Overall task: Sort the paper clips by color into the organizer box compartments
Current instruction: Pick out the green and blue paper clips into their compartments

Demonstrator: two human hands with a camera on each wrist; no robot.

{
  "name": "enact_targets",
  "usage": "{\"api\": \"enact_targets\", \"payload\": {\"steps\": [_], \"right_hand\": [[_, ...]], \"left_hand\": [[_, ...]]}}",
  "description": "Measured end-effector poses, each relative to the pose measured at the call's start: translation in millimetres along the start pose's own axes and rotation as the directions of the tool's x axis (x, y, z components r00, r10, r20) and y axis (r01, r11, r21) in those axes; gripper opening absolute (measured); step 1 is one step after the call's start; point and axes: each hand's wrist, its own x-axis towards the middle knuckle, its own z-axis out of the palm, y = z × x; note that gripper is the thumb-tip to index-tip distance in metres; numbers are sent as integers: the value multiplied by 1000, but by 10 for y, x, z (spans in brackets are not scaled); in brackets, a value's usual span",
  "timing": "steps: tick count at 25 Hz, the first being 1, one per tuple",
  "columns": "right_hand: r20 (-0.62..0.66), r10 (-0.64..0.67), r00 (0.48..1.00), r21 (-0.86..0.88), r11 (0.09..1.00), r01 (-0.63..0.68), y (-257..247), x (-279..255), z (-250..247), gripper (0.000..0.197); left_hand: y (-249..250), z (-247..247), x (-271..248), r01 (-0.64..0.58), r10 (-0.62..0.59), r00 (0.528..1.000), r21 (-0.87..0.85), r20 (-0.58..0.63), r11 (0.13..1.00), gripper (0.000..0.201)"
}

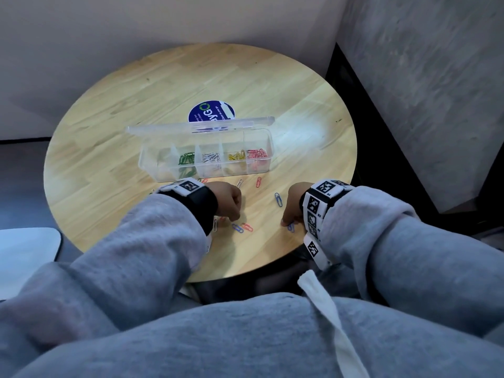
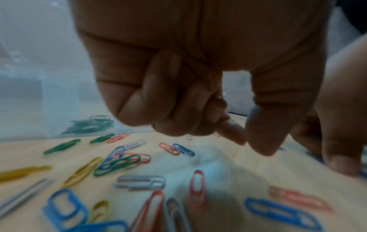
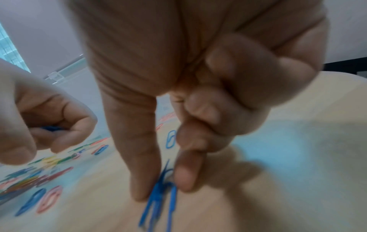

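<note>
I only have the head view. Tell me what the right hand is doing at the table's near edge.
Observer: The right wrist view shows the right hand pinching blue clips between thumb and forefinger, down at the table.
Operator: Report the left hand.
Observer: The left hand is curled round a blue piece, seen from the right wrist.
Operator: Say what the left sleeve hides.
Observer: The left wrist view shows a loose scatter there: a green clip, a yellow clip, a silver clip.
</note>
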Motion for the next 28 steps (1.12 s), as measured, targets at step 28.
{"api": "enact_targets", "payload": {"steps": [28], "right_hand": [[25,-90,996,983,184,-9,278,54,-159,21]], "left_hand": [[-71,153,208,-79,68,995,150,75,986,14]]}}
